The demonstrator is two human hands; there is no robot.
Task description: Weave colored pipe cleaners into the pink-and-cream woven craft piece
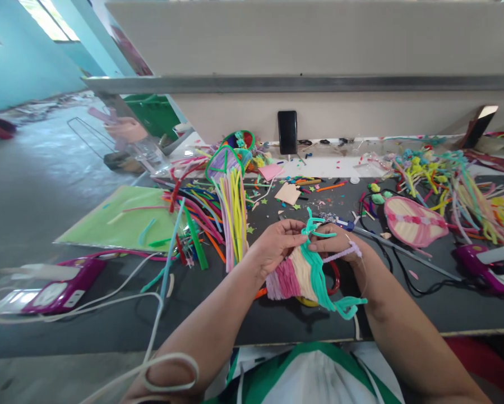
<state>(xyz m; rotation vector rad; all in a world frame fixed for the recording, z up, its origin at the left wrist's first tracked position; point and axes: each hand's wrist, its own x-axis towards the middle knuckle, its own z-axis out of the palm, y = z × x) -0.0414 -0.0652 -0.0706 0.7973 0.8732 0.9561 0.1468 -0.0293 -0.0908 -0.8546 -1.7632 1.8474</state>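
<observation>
Near the table's front edge, my left hand (283,242) pinches the teal pipe cleaners at the upper end of a striped pipe-cleaner piece (304,276). Its bands run lilac, pink, cream and teal, and loose teal ends stick out at the top and lower right. My right hand (331,240) closes on the same teal strands from the other side, its fingertips close to my left ones. A lilac fuzzy band (347,252) circles my right wrist. Behind the piece, a red curved object (332,278) shows in part; my fingers hide the exact grip.
Yellow and pink pipe cleaners (232,216) lie left of my hands, beside a green sheet (121,219). A pink oval piece (415,220) sits at right. Purple devices (62,286) with cords flank the table. A phone (287,132) leans against the back panel.
</observation>
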